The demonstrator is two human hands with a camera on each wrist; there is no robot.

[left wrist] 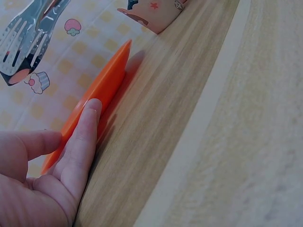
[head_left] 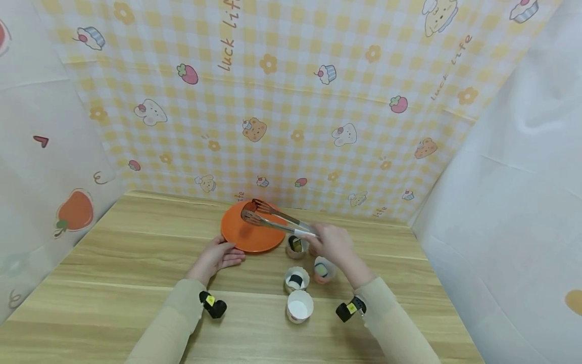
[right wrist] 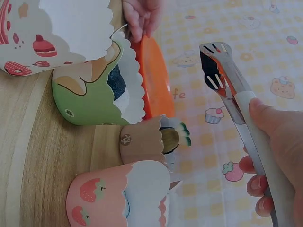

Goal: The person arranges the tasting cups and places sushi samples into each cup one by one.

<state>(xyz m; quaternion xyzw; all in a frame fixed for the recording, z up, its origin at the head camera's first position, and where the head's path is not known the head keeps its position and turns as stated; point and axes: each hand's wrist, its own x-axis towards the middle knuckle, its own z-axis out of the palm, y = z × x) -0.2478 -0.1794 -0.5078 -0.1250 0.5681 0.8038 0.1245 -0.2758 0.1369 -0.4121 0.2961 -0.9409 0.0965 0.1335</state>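
My right hand (head_left: 334,245) grips metal serving tongs (head_left: 282,225) by their pale handles, above an orange plate (head_left: 252,241). Between the slotted tips is a dark-wrapped piece with an orange face (right wrist: 208,64), apparently sushi, raised off the plate. My left hand (head_left: 218,257) pinches the plate's near left rim, thumb above and fingers beneath, as the left wrist view shows. Right of the plate, a brown cup (right wrist: 142,142) holds a dark-wrapped roll. A green cup (right wrist: 85,106) contains a white piece with a black band; the pink cup (right wrist: 102,194) also has a piece inside.
A white patterned cup (head_left: 300,307) stands nearest me, its white inside showing. Another cup is partly covered by my right hand. Behind the wooden table (head_left: 113,303) hangs a yellow checked cloth (head_left: 291,101); white cloths (head_left: 514,151) flank both sides.
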